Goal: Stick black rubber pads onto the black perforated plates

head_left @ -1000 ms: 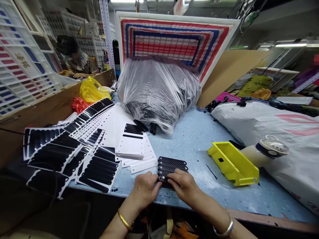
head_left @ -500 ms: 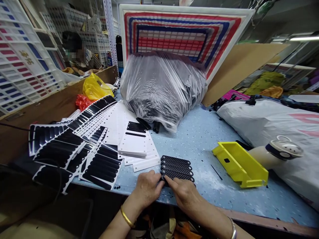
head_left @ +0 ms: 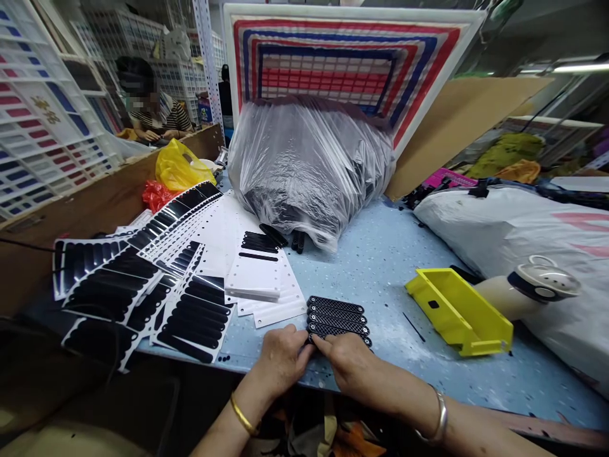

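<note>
Several black strips with a cross-hatched pattern and round eyelets at their ends [head_left: 335, 310] lie side by side in a stack of rows near the table's front edge. My left hand [head_left: 281, 357] is closed, thumb and index finger pinching at the left end of the nearest strip. From the right, my right hand [head_left: 354, 367] has its index finger pressed on that same end, its other fingers curled over the strip. Most of the nearest strip is hidden under my hands. Just left of them are white backing sheets [head_left: 252, 279] and sheets of black adhesive strips [head_left: 195, 317].
A yellow bin [head_left: 459, 311] and a cream bottle [head_left: 523, 289] stand at right, beside a white sack [head_left: 514, 235]. A clear plastic bag of dark items [head_left: 309, 165] fills the back. A seated person [head_left: 159, 117] works at far left.
My right hand and forearm have shifted slightly, the wrist with the silver bangle turning a little upward. My left hand stays at the strip's end. The strips hold their place.
</note>
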A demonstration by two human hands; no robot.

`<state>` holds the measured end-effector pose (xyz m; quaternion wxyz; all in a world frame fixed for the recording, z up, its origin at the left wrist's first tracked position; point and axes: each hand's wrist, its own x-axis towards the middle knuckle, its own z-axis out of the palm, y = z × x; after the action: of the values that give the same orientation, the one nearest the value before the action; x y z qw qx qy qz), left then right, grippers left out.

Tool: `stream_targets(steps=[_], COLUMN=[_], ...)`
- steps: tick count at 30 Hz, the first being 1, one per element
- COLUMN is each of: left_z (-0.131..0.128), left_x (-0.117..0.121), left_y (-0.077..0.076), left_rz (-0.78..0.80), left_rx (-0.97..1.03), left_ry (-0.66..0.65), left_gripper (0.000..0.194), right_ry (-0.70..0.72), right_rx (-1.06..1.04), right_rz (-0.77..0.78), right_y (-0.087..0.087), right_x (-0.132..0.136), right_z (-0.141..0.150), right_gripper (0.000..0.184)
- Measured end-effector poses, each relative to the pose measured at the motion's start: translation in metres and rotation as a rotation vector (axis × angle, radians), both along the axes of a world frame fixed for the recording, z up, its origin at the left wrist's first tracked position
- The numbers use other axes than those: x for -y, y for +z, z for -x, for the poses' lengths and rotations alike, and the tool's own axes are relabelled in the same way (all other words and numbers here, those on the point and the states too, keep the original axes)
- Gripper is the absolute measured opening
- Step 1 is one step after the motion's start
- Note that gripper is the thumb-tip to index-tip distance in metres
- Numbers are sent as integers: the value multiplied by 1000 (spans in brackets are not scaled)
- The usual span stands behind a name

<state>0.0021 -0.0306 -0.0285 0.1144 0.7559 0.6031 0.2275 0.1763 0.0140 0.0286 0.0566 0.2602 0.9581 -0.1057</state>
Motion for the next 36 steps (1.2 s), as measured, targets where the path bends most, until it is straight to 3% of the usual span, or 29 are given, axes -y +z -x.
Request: stream_targets(steps=[2,5,8,11,15,17,20,23,26,28,31,36], left_z=[0,0,0,0,0,0,1,2,2,2,0,-2], left_x=[0,-1,-1,0,0,0,1,2,1,0,-2,-4], left_y=[0,0,-2,-4,-4,-3,-3,-7,-16,-22,-28,-25], left_rz=[0,-2,-20,-45,-37,-29,-38,-57,-72,-96,-133,-109], left_rx=[4,3,8,20,8,10,39,70,51,15,-33,-68], left_ry=[6,8,-5,-8,-10,-13,-11,1,0,-11,-16,19], left_gripper=[10,10,11,15,14,11,6,1,5,9,13,13], right_ry=[23,83,156,229,250,158,-87,-401,-705,-782,-790,-780], right_rx=[13,87,127,144,123,44,-219,-452,-376,-330,-316,-319], right_rz=[-27,-254,-388,-368,-250,-114,80,30,-2,16,43,38], right_y=[0,-2,1,9,14,14,11,3,-14,-28,-46,-56], right_x=[1,9,16,18,13,6,-11,-31,-39,-35,-24,-16], right_z=[-3,-5,2,10,14,10,-12,-52,-89,-101,-97,-79], right_gripper=[55,60,50,36,43,47,39,38,38,36,33,35])
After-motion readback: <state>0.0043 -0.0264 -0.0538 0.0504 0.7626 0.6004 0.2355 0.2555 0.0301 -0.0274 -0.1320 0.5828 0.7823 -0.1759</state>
